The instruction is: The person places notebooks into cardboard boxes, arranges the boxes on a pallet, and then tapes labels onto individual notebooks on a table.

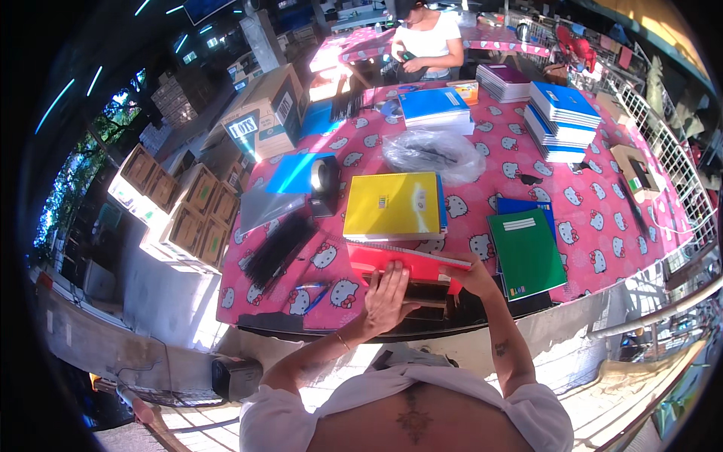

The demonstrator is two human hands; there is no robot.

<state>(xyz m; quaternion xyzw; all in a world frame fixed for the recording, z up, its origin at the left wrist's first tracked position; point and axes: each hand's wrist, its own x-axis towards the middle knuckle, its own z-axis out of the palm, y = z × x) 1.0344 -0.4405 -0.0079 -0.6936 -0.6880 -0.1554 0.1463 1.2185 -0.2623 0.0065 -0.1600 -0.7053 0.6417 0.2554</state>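
A red spiral notebook [364,257] is at the table's near edge, its coiled spine along the far side. My left hand [387,296] lies on its cover with the fingers stretched out. At the notebook's right end my right hand [476,277] grips the edge, some of its fingers hidden. Below it a dark brown, block-like thing [428,292] partly shows. Just beyond is a stack topped by a yellow notebook [392,203]. Right of my right hand, a green notebook [529,256] overlaps a blue one [544,212].
Left lie a bundle of thin black strips [280,250], a blue pen [317,297] and a black roll-shaped object [324,187]. Clear plastic [435,156] and notebook stacks [561,113] stand farther back on the pink table [587,252]. Cardboard boxes [263,113] flank the left; another person [429,45] stands opposite.
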